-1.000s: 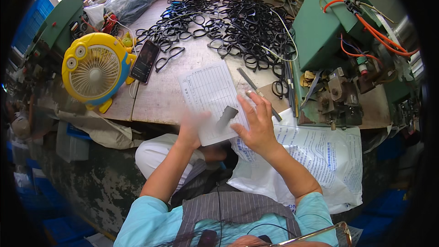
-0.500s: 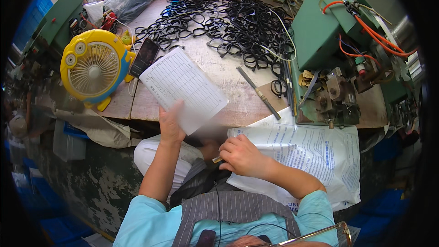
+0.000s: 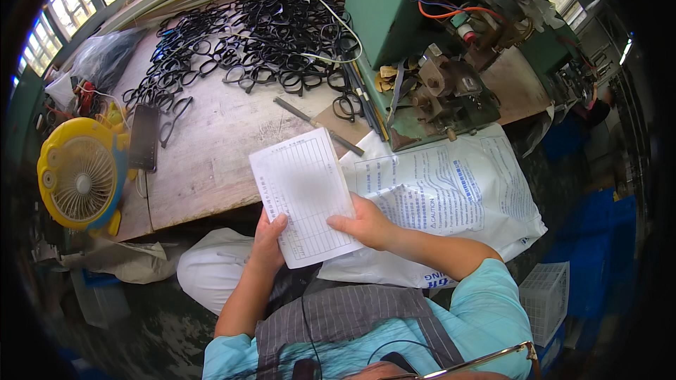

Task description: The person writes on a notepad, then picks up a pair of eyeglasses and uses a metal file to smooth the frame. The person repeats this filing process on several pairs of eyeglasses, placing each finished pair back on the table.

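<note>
A white pad of printed forms point(image 3: 304, 190), ruled into a table, is held tilted over my lap at the bench's front edge. My left hand point(image 3: 267, 241) grips its lower left edge, thumb on top. On the other side, my right hand point(image 3: 370, 224) has closed on the right edge, its thumb lying across the paper. The fingers under the pad are hidden. Beneath the right forearm spreads a white plastic sack point(image 3: 451, 190) with blue print.
A heap of black eyeglass frames point(image 3: 282, 35) covers the back of the bench point(image 3: 204, 169). A yellow fan point(image 3: 83, 176) and a dark phone point(image 3: 144, 137) are at left. Beyond the pad lies a thin rod point(image 3: 296, 110); a green machine point(image 3: 387, 17) stands at right.
The pad has come closer to my body and turned more upright. My right hand, earlier pinching a small slim object beside it, now grips the pad's edge. The view has swung right.
</note>
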Tool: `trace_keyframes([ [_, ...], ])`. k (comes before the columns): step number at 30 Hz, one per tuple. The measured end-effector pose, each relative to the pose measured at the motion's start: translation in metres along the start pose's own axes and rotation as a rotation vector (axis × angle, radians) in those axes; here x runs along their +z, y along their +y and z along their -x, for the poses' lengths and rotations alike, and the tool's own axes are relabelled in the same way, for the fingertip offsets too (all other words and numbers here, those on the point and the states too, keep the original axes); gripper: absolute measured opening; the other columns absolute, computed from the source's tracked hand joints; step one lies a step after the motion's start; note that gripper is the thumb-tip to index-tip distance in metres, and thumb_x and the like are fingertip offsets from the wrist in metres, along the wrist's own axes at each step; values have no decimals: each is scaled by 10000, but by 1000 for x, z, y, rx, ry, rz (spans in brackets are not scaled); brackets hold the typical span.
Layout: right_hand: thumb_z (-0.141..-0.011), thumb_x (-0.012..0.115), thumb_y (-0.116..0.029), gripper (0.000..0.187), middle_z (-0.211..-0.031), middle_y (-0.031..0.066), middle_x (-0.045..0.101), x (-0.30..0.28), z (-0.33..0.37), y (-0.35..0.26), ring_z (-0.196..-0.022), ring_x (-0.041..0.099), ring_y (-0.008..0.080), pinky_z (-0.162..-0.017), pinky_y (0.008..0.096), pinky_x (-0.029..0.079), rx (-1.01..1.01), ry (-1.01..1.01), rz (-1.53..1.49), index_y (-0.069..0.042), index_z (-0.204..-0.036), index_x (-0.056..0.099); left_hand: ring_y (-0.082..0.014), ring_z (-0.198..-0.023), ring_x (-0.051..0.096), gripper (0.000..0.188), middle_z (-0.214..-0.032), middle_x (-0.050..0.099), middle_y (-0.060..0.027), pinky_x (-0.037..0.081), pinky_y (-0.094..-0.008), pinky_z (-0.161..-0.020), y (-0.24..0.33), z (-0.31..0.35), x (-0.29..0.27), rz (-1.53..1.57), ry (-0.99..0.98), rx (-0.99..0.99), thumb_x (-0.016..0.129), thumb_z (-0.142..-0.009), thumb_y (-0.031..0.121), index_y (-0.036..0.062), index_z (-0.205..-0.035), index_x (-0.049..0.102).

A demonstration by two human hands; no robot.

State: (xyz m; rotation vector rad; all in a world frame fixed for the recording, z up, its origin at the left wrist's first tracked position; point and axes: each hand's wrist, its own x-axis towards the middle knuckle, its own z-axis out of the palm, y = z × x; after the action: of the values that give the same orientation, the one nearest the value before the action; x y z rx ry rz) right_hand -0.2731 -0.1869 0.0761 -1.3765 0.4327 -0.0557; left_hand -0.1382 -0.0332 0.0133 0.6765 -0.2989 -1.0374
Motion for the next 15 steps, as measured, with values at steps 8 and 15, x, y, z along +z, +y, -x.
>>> trace_keyframes([
  [8, -880, 596, -48, 431, -1185, 139, 594, -59, 67, -15, -1075, 575, 204, -946, 344, 461, 16, 213, -130, 49, -1280, 469, -69, -677, 577, 262, -824, 662, -30, 430, -210, -588, -91, 16, -96, -418, 368, -263, 556, -959, 302, 59, -1032, 622],
  [15, -894, 622, -95, 469, -1216, 161, 578, -135, 169, -46, -1080, 579, 219, -945, 319, 460, -402, 787, -13, 62, -1296, 438, -258, -1055, 606, 408, -1151, 639, -136, 468, -359, -932, -156, 15, -101, -428, -57, -640, 577, -888, 267, 32, -1222, 572],
])
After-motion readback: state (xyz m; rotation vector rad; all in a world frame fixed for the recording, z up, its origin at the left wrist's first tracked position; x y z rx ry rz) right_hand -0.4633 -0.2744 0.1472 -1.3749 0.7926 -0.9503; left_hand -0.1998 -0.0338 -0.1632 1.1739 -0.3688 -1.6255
